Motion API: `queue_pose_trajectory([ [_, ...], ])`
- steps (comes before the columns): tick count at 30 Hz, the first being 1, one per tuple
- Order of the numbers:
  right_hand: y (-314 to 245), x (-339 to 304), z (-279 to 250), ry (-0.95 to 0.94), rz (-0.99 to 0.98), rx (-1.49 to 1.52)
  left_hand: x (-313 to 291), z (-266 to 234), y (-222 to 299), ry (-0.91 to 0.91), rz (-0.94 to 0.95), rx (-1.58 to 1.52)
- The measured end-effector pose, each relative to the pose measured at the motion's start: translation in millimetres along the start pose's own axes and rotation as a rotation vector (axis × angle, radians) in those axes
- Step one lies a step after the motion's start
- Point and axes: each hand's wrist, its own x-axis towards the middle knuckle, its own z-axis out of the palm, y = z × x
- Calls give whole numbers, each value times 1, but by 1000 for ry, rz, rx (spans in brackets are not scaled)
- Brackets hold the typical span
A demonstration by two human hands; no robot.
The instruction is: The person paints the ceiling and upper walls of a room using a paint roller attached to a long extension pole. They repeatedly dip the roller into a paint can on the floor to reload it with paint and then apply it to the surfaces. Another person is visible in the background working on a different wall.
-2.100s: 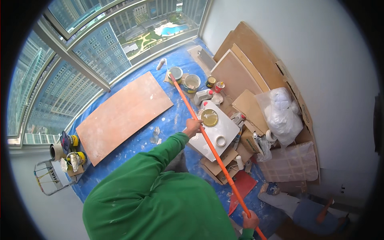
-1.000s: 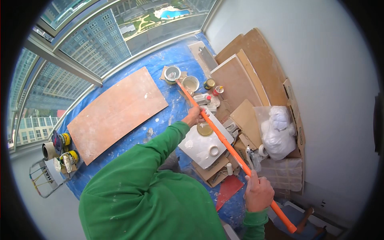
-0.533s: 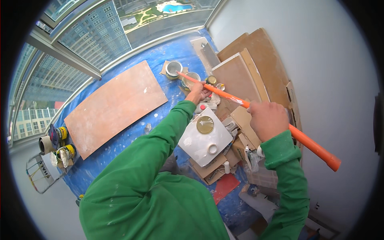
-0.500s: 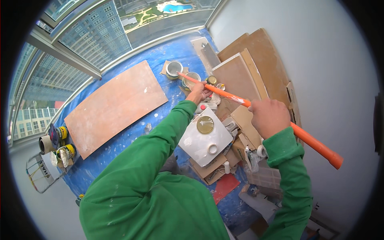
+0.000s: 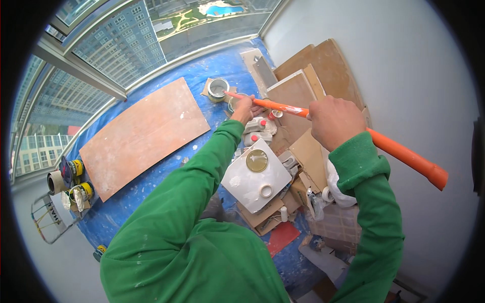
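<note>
A long orange pipe (image 5: 406,154) with a flared near end slants across the view. My right hand (image 5: 337,122) is closed around its middle. Farther along, my left hand (image 5: 244,109) has its fingers around the pipe, close to the far end. That far tip meets or overlaps the rim of an open metal can (image 5: 218,98); I cannot tell whether it reaches inside. The can stands on a piece of cardboard. A second can (image 5: 232,104) is partly hidden behind my left hand.
Blue sheeting (image 5: 151,187) covers the floor. A large tan board (image 5: 146,134) lies on the left. A white board (image 5: 242,174) carries a round lid (image 5: 256,160) and a tape roll (image 5: 265,191). Brown panels (image 5: 328,70) lean against the right wall. Paint cans (image 5: 87,190) stand at far left.
The pipe's flared end has swung up and to the right, so the pipe lies flatter across the view. My right hand rose slightly with it; my left hand moved a little left.
</note>
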Motion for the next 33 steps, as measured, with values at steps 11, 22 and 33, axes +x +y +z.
queue_pose_trajectory([
  [11, 8, 10, -68, 96, 43, -32, -41, 27, 40, 13, 20, 84],
  [22, 1, 31, -91, 103, 31, -91, -46, 38, 51, 12, -6, 43],
  [33, -29, -3, -82, 293, -158, -243, -8, 12, 42, -173, 10, -373],
])
